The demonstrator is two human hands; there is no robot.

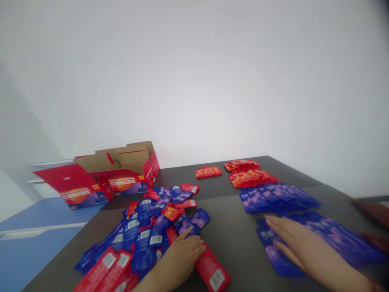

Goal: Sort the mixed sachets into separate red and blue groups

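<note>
At the near edge of a loose pile of blue and red sachets, my left hand (185,253) rests with fingers bent and slightly apart. Its fingertips touch a blue sachet (183,224), and a long red sachet (212,265) lies partly under it. The left thumb is hidden. My right hand (299,245) lies with straight fingers across a blue pouch (272,247) at the near end of an overlapping row of blue pouches (337,233). Behind that row is a second fanned row of blue pouches (276,196).
Two open red-and-blue cartons (127,184) stand at the back left of the dark table (237,239). Orange-red sachets lie in a small group (208,172) and two larger stacks (252,177) at the back. Blurred dark reddish shapes (373,213) show at the right edge.
</note>
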